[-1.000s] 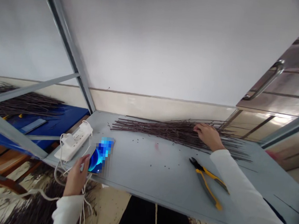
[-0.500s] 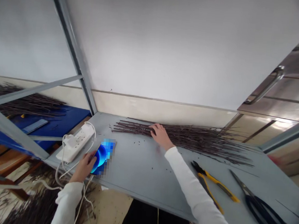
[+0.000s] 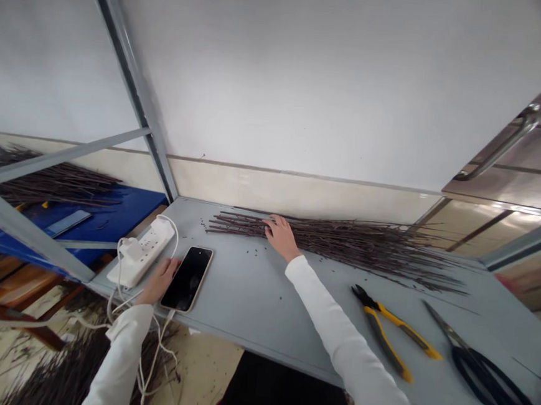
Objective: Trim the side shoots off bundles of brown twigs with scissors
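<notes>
My left hand [image 3: 159, 282] lies along the left edge of a smartphone [image 3: 188, 279] with a dark screen, fingers stretched out and the phone flat on the grey table [image 3: 239, 294]. A white charging cable [image 3: 168, 317] leaves the phone's lower end. Farther back, my right hand [image 3: 281, 236] rests with fingers apart over the left part of a bundle of thin dark twigs [image 3: 356, 243]. The twigs lie lengthwise near the wall; the fingertips touch their top.
Yellow-handled cutting pliers [image 3: 385, 330] and black-handled scissors [image 3: 477, 368] lie at the right. A white power strip [image 3: 141, 255] sits at the left edge. More twigs [image 3: 61, 180] rest on a blue table [image 3: 129, 213] beyond the metal frame [image 3: 134, 79].
The phone's screen has gone from lit blue to dark. My left thumb has come off the screen to the phone's left side. My right hand stays on the twigs.
</notes>
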Tool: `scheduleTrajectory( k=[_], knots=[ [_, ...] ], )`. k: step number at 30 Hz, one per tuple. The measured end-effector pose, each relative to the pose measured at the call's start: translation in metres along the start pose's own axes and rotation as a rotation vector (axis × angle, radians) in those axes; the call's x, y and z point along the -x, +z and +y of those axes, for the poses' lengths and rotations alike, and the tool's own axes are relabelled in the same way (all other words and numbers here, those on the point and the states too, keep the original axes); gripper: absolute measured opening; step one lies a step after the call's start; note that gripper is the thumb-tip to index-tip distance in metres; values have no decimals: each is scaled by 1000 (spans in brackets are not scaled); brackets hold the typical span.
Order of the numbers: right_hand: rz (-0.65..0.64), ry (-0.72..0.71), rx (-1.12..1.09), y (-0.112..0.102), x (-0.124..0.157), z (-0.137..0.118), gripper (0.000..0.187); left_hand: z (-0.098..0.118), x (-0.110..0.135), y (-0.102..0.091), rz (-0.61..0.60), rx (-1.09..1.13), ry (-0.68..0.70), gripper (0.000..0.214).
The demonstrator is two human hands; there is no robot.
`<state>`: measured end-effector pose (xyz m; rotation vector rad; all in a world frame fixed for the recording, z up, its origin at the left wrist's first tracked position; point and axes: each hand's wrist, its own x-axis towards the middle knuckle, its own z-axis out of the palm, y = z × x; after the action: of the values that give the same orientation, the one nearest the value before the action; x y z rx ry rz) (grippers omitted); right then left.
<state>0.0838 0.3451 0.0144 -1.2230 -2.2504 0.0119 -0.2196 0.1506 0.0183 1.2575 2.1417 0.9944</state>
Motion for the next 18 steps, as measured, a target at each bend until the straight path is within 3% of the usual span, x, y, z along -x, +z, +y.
scheduleTrajectory(
  k=[5, 10, 14, 18],
  knots=[
    [-45, 33, 28, 10, -23, -8, 28, -4, 4, -2, -41, 84, -16, 51],
    [17, 85, -18, 5, -27, -10, 27, 1, 5, 0, -27, 96, -26, 55],
    [170, 129, -104, -15, -31, -15, 19, 6, 5, 1, 14, 74, -28, 53],
    [334, 88, -215, -52, -37, -17, 19, 12, 6, 1, 39, 48, -38, 48]
  ],
)
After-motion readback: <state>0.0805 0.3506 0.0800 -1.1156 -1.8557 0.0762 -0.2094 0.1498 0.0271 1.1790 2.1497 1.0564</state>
